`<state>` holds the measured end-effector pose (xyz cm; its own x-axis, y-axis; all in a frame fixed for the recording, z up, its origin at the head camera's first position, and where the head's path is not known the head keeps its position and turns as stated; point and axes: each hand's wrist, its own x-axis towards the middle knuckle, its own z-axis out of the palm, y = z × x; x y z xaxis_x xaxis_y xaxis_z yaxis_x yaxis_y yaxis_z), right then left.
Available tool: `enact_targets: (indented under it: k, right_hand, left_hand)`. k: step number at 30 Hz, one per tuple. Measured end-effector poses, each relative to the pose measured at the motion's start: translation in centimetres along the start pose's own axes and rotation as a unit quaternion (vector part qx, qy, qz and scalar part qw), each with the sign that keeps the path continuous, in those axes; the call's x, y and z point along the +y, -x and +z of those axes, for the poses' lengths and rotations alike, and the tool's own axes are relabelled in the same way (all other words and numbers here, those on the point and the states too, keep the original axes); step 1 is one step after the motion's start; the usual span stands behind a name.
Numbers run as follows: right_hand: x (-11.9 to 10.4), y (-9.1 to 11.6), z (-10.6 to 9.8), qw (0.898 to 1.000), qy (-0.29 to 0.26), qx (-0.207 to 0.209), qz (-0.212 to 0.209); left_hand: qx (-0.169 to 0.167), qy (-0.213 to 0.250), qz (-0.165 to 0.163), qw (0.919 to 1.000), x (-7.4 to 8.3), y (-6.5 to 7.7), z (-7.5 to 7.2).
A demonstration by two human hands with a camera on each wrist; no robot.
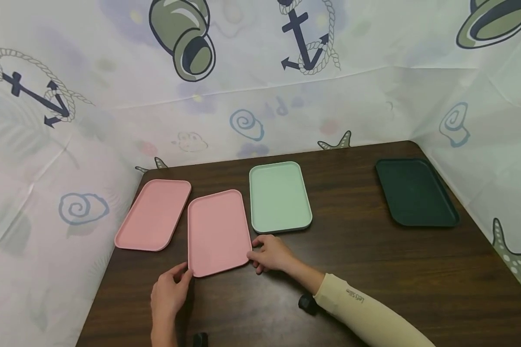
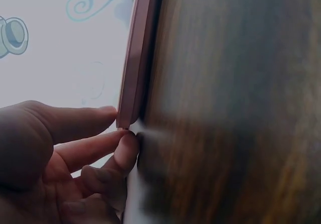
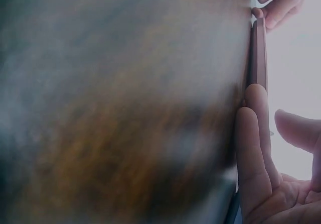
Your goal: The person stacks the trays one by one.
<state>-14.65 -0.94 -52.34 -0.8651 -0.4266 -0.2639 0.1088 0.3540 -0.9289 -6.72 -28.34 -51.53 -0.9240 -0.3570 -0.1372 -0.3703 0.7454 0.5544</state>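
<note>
A pink tray [image 1: 219, 231] lies in the middle-left of the dark wooden table, between both hands. At its near left corner, my left hand [image 1: 169, 294] has thumb and index finger on the rim; the left wrist view shows this pinch on the tray's edge [image 2: 134, 63], with the other fingers curled below. My right hand [image 1: 271, 254] touches the near right corner. Seen from the right wrist, its fingers [image 3: 254, 153] are fairly straight against the tray's side [image 3: 259, 58], while the thumb stands apart.
Another pink tray [image 1: 154, 214] lies to the left, and a mint green tray [image 1: 280, 197] just right of the middle one. A dark green tray [image 1: 417, 193] sits near the table's right edge. Small black objects [image 1: 307, 304] lie near the front. Patterned cloth [image 1: 252, 96] surrounds the table.
</note>
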Motion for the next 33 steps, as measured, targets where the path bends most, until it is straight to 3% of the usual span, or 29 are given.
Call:
enact_targets:
  k: [6,22,33]
  right_hand:
    - [-0.03,-0.29,0.35,1.000,0.030,0.004,-0.004]
    - [-0.22,-0.47,0.59,1.000,-0.021,0.000,0.003]
    - [-0.20,-0.47,0.11,0.999,-0.050,0.002,-0.017]
  left_hand:
    - [0.001,0.015,0.010,0.9998,-0.12,-0.09,0.28]
    - [-0.003,0.028,0.027,0.9992,-0.41,-0.45,0.39]
    - [-0.053,0.079,0.025,0.9951,-0.78,-0.75,0.40]
